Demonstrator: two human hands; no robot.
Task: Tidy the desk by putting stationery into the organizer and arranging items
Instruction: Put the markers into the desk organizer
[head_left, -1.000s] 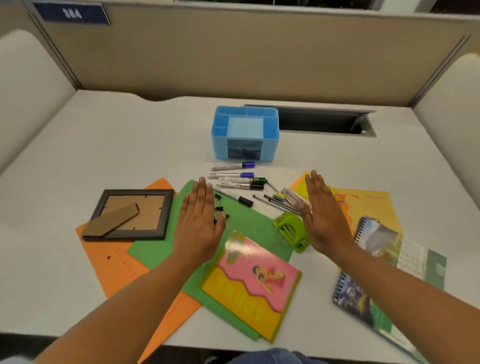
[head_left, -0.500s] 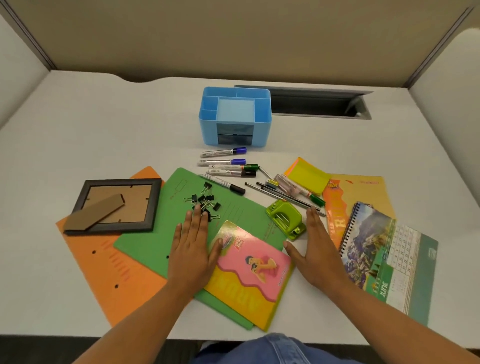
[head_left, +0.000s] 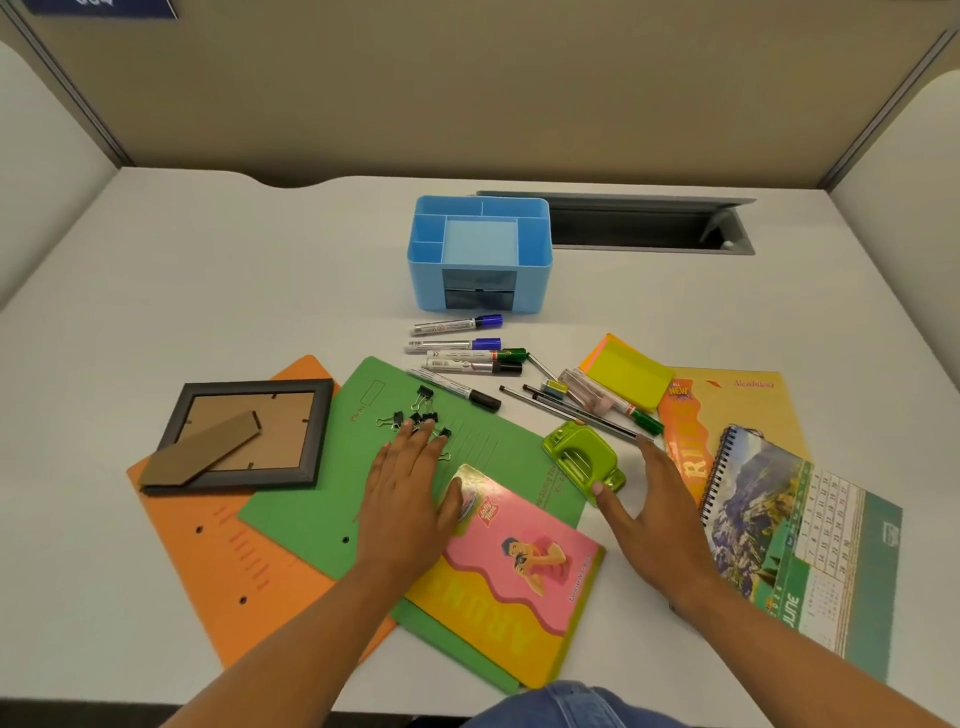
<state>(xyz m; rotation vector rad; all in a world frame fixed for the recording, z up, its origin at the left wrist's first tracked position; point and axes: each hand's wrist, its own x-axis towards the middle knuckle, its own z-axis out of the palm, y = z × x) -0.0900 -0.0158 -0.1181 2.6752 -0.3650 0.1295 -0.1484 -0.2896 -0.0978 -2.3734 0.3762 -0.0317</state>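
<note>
Green folder (head_left: 311, 499): left hand (head_left: 408, 493) flat, grip open (fingertips (head_left: 410, 428) on clips (head_left: 418, 408)) | right hand (head_left: 654, 514) outstretched, grip open

White desk (head_left: 208, 291): a blue organizer (head_left: 480, 291) stands at far centre, just left of a recessed cable slot (head_left: 623, 228). Four markers (head_left: 452, 344) lie in a row just near of it. An orange folder (head_left: 208, 561) lies at near left. At right lie a yellow sticky-note pad (head_left: 626, 374), a yellow booklet (head_left: 748, 405) and a spiral-bound calendar (head_left: 810, 540) that partly overlaps the booklet.

Markers (head_left: 457, 345) lie before the organizer (head_left: 480, 254) — picture frame (head_left: 244, 434) far left.
</note>
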